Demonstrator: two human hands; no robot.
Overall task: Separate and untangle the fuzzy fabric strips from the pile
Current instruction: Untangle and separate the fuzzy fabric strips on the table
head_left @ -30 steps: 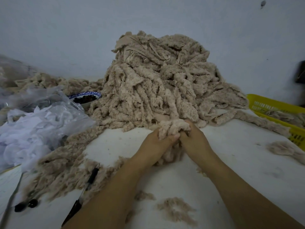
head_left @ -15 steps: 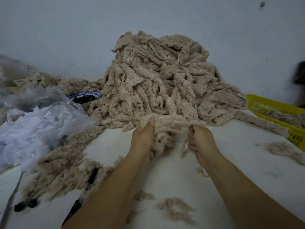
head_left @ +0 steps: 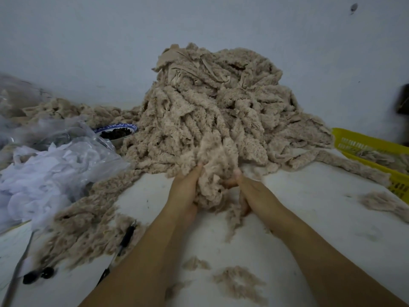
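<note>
A tall pile of beige fuzzy fabric strips point(head_left: 217, 103) stands on the white table point(head_left: 309, 218) against the wall. At its front foot, a bunched clump of strips point(head_left: 214, 171) is lifted between both hands. My left hand point(head_left: 184, 191) grips the clump's left side, thumb up against it. My right hand point(head_left: 250, 191) holds the right side, fingers tucked under the fabric and partly hidden. A loose tail of fuzz hangs below the clump. More strips point(head_left: 88, 220) trail across the table to the left.
A clear plastic bag of white scraps point(head_left: 51, 173) lies at left, a blue-rimmed bowl point(head_left: 116, 131) behind it. A black pen point(head_left: 126, 238) and metal scissors point(head_left: 17, 273) lie front left. A yellow basket point(head_left: 374, 147) sits at right. Fuzz tufts point(head_left: 239, 282) dot the table.
The hands, which had spread a strip apart sideways, have come back together and now bunch the fabric into a raised clump between them.
</note>
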